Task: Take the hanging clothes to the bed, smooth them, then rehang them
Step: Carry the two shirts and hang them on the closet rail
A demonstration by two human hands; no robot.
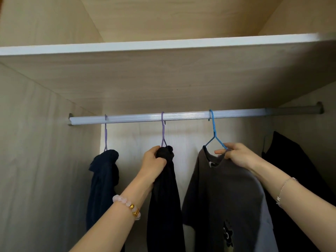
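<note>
The left hand [154,160] grips the bunched black garment [164,197] below its purple wire hanger [163,131], the right hand [236,155] pinches the blue wire hanger [213,128] at the collar of the grey printed T-shirt [227,188] — both hooks sit well apart on the ribbed silver rail [181,116], close under the wooden shelf [163,79].

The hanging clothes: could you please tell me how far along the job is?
Done: nothing visibly; the garments hang from the rail. In hand: the left hand grips the black garment, the right hand holds the blue hanger of the grey T-shirt. Left: likely carrying, smoothing, rehanging, unless this is already the rehanging.
</note>
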